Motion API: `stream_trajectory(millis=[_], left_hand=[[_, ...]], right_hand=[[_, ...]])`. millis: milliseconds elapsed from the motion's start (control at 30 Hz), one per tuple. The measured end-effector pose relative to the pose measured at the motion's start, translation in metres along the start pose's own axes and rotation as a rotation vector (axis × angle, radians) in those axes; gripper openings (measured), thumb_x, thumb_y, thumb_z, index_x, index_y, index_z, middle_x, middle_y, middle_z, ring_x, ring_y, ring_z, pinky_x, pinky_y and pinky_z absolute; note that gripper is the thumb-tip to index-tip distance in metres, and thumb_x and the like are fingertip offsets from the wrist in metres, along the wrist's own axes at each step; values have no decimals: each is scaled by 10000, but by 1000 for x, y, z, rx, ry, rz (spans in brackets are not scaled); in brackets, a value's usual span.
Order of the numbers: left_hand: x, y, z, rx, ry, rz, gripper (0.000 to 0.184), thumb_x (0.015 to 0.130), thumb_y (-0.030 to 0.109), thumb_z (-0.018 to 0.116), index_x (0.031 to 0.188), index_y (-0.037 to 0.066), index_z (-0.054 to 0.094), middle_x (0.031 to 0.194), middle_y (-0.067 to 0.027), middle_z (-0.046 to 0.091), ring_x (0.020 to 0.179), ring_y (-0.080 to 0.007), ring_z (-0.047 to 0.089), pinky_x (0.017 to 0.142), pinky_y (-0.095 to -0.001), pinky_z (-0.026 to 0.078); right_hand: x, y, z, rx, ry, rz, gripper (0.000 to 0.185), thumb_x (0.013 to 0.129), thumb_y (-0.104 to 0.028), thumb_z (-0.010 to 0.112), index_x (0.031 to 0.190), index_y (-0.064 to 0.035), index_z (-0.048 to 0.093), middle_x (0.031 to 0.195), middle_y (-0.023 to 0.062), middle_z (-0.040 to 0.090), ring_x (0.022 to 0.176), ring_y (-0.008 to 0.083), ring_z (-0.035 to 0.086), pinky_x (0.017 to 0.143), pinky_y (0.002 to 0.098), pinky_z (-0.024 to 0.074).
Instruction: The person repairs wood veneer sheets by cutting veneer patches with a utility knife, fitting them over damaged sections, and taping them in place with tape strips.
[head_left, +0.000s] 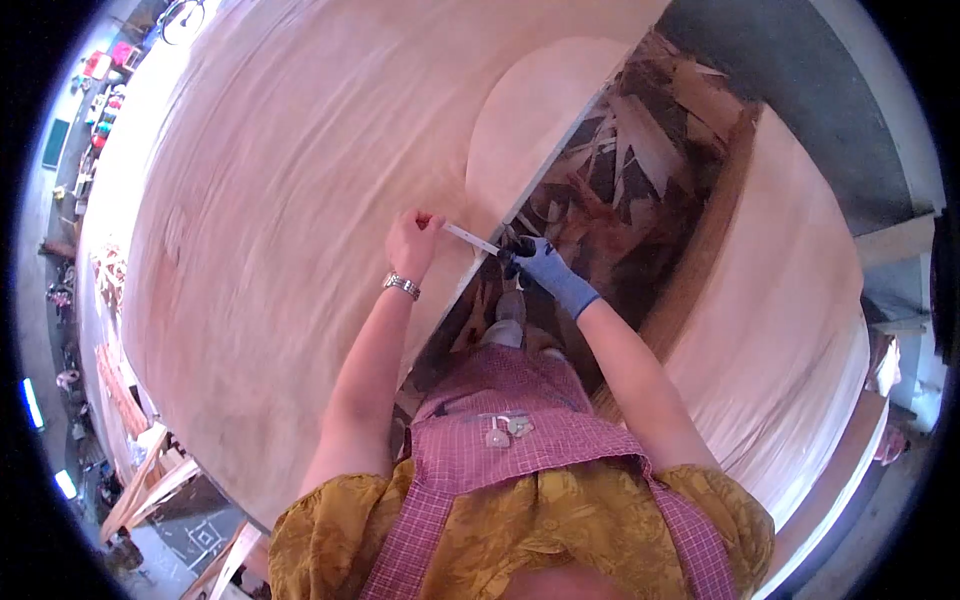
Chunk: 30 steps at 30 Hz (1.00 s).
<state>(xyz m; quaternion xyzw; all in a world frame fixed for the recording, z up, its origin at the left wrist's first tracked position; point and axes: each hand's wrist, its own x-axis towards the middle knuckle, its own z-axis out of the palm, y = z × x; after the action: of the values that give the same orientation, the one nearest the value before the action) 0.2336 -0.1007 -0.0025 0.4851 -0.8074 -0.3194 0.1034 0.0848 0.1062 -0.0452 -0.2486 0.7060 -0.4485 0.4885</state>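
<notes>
A narrow white strip (pixel 471 238), which looks like tape, is stretched between my two hands over the edge of a large pale wood veneer sheet (pixel 290 200). My left hand (pixel 410 246), bare with a metal watch at the wrist, pinches the strip's upper left end above the sheet. My right hand (pixel 546 272) wears a blue glove with dark fingertips and is closed at the strip's other end, just past the sheet's edge. Whether those fingers also hold something dark cannot be made out. A rounded lighter veneer piece (pixel 535 120) lies on the sheet beyond the strip.
Broken veneer scraps (pixel 640 150) lie on the floor in the gap right of the sheet. Another veneer stack (pixel 780 270) stands across that gap. Wood offcuts (pixel 150 480) lean at the lower left. My shoe (pixel 508 308) shows below my hands.
</notes>
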Motion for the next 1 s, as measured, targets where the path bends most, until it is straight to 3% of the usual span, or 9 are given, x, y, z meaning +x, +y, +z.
stream_trajectory(millis=[133, 233, 367, 433, 533, 633, 733, 833, 1000], left_hand=[[19, 20, 7, 199, -37, -77, 305, 781, 338, 751, 873, 53, 692, 936, -112, 663, 861, -304, 646, 755, -421, 498], [10, 29, 10, 219, 147, -25, 295, 786, 318, 737, 896, 54, 662, 969, -100, 640, 918, -302, 621, 780, -418, 487], [-45, 14, 32, 17, -35, 97, 481, 796, 333, 720, 1195, 95, 597, 1247, -115, 568, 1201, -298, 512, 966, -469, 405], [-73, 43, 34, 469, 5, 426, 609, 804, 358, 707, 1341, 130, 531, 1394, -122, 490, 1328, -300, 422, 1066, -527, 325], [-82, 51, 40, 563, -144, 308, 763, 812, 414, 689, 1471, 174, 389, 1543, -113, 319, 1429, -319, 275, 1134, -594, 188], [-83, 47, 52, 629, -105, 305, 744, 807, 445, 680, 1453, 184, 417, 1544, -110, 306, 1422, -333, 276, 1134, -617, 173], [-80, 55, 54, 644, -74, 297, 721, 805, 425, 689, 1435, 176, 443, 1509, -124, 365, 1399, -351, 317, 1129, -606, 189], [-75, 76, 41, 580, -124, 208, 630, 834, 314, 670, 1413, 163, 473, 1465, -125, 432, 1367, -336, 375, 1122, -567, 231], [-17, 99, 42, 473, 114, 148, 562, 838, 171, 629, 1384, 137, 501, 1447, -103, 470, 1323, -295, 440, 1094, -508, 300]], right_hand=[[26, -1, -15, 47, -48, 1, 276, 858, -229, 703, 1016, -3, 682, 814, 79, 697, 744, 165, 622, 697, 340, 498], [26, -23, -25, -295, 12, -85, 307, 860, -259, 710, 1036, -9, 685, 840, 100, 711, 765, 176, 636, 703, 354, 498], [49, 29, -22, -85, -148, 25, 286, 886, -234, 674, 1054, -3, 672, 919, 128, 716, 815, 199, 650, 740, 353, 504], [47, 33, -22, -193, -105, -76, 245, 902, -151, 639, 1081, 16, 652, 999, 124, 712, 915, 165, 646, 803, 332, 509], [41, 16, -34, -3, -200, -190, 252, 901, -261, 649, 1018, -37, 650, 947, 160, 696, 781, 319, 674, 693, 414, 531], [39, -24, -60, -951, -205, -409, 220, 902, -233, 620, 1031, -56, 622, 948, 144, 698, 836, 338, 680, 689, 448, 528], [56, -62, -85, -984, -129, -455, 234, 925, -265, 593, 1015, -49, 598, 939, 165, 698, 828, 369, 661, 687, 472, 513], [81, -102, -101, -603, -93, -599, 185, 927, -224, 601, 1003, -55, 603, 862, 129, 708, 691, 278, 670, 621, 401, 524], [174, -90, -86, -86, -256, -97, 273, 893, -296, 654, 1003, -47, 626, 797, 138, 715, 628, 249, 676, 594, 385, 533]])
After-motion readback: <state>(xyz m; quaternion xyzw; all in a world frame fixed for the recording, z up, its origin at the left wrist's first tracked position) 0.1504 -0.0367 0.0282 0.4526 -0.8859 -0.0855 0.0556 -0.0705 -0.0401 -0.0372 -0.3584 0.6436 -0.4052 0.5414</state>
